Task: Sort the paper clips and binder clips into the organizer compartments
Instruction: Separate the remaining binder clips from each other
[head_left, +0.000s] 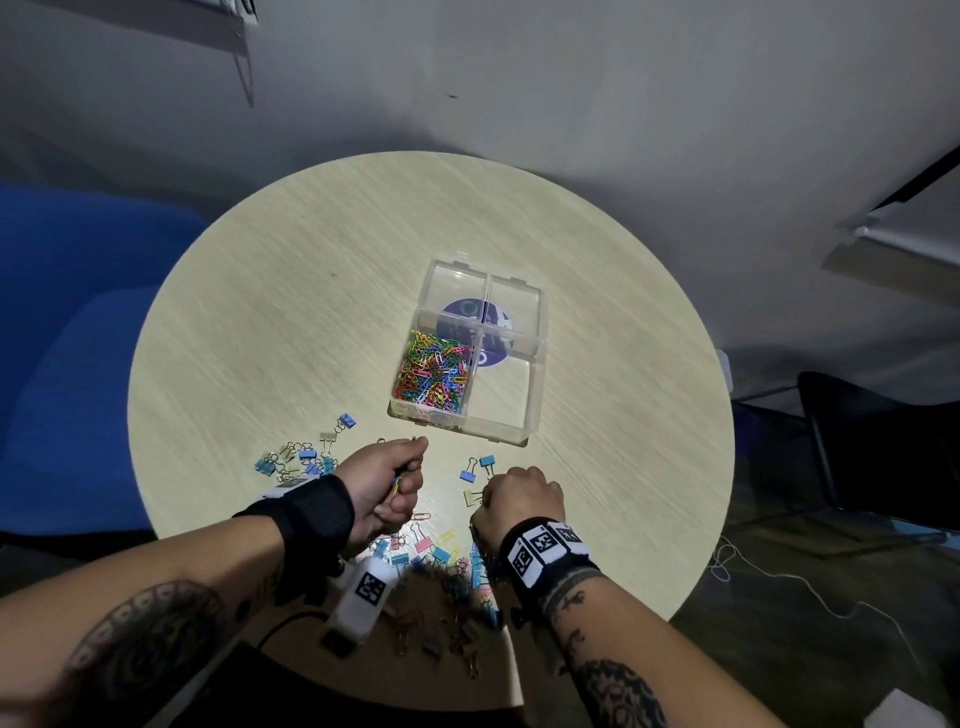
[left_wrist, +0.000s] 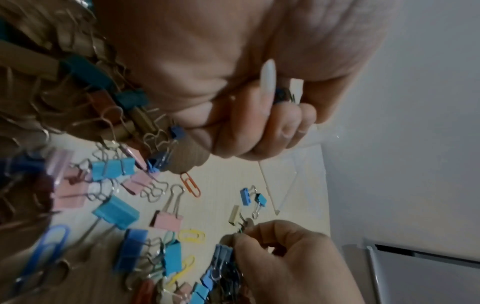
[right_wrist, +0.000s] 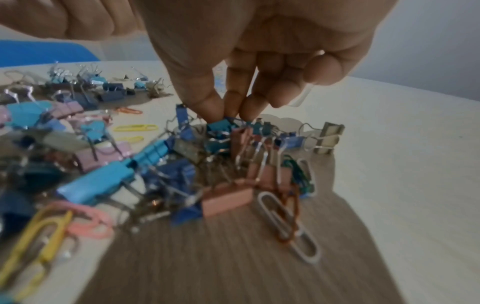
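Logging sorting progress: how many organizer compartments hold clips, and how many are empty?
Compartments with paper clips: 1
Empty compartments: 3
Total in organizer: 4

We see both forearms enter from the frame's bottom. Left hand (head_left: 387, 480) at centre, fingers curled on small clips (head_left: 397, 486). Right hand (head_left: 522, 499) beside it, fingertips (right_wrist: 218, 107) pinching down at a clip (right_wrist: 219, 125).

Office-like room: round wood-grain table (head_left: 270, 291), blue chair (head_left: 67, 332), grey walls (head_left: 571, 104)
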